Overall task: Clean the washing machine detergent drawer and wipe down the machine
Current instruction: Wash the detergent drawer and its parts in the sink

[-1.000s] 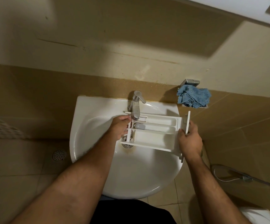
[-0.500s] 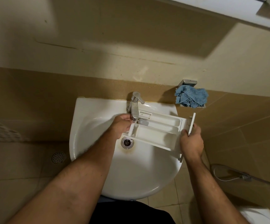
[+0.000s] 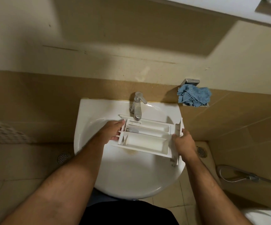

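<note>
A white detergent drawer point(image 3: 146, 140) with three long compartments lies crosswise over the white sink point(image 3: 131, 176), its far edge under the chrome tap point(image 3: 137, 106). My left hand point(image 3: 113, 131) grips the drawer's left end. My right hand point(image 3: 182, 142) holds the right end by the front panel. A small grey insert sits in the middle compartment. A brownish stain shows in the basin just below the drawer, which covers the drain.
A crumpled blue cloth point(image 3: 194, 96) lies on a small metal wall shelf to the right of the sink. Floor drains point(image 3: 63, 157) sit left and right. A hose with sprayer point(image 3: 238, 176) lies at the lower right, beside a white toilet edge point(image 3: 264, 216).
The drawer has swung from tilted back to nearly level across the basin and now hides the drain. Both hands have kept their hold on its ends.
</note>
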The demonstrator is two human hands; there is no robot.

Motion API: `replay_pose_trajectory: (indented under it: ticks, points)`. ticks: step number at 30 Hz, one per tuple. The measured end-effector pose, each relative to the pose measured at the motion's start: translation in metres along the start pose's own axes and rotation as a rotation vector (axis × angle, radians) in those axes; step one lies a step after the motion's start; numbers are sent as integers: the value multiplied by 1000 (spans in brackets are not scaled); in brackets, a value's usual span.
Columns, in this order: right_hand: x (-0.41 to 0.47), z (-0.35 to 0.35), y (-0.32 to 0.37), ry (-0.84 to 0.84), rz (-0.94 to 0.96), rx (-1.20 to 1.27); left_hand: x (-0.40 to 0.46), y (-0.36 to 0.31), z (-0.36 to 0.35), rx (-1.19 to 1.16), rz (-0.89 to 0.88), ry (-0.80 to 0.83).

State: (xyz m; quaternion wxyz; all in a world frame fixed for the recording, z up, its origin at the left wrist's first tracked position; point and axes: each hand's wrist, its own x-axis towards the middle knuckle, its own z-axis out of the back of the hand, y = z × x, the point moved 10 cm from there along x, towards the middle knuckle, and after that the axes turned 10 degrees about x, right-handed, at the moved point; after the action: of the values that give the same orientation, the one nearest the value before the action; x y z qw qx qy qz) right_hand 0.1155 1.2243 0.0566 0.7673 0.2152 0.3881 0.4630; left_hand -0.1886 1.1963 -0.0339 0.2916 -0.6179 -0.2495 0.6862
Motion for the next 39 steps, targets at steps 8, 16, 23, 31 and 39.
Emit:
replay_pose_trajectory:
  ticks: [8, 16, 23, 31, 39]
  points:
    - [-4, -62, -16, 237, -129, 258, -20, 3, 52, -8, -5, -114]
    - [-12, -101, -5, 320, -141, 275, -31, -4, 94, -16, -56, -194]
    - [-12, -119, 24, 334, -146, 261, -45, -21, 128, -106, -75, -207]
    - [-26, -124, 28, 412, -162, 214, -42, -39, 128, 27, -97, -116]
    - [-29, -128, 24, 460, -168, 209, -45, -51, 128, 74, -147, -3]
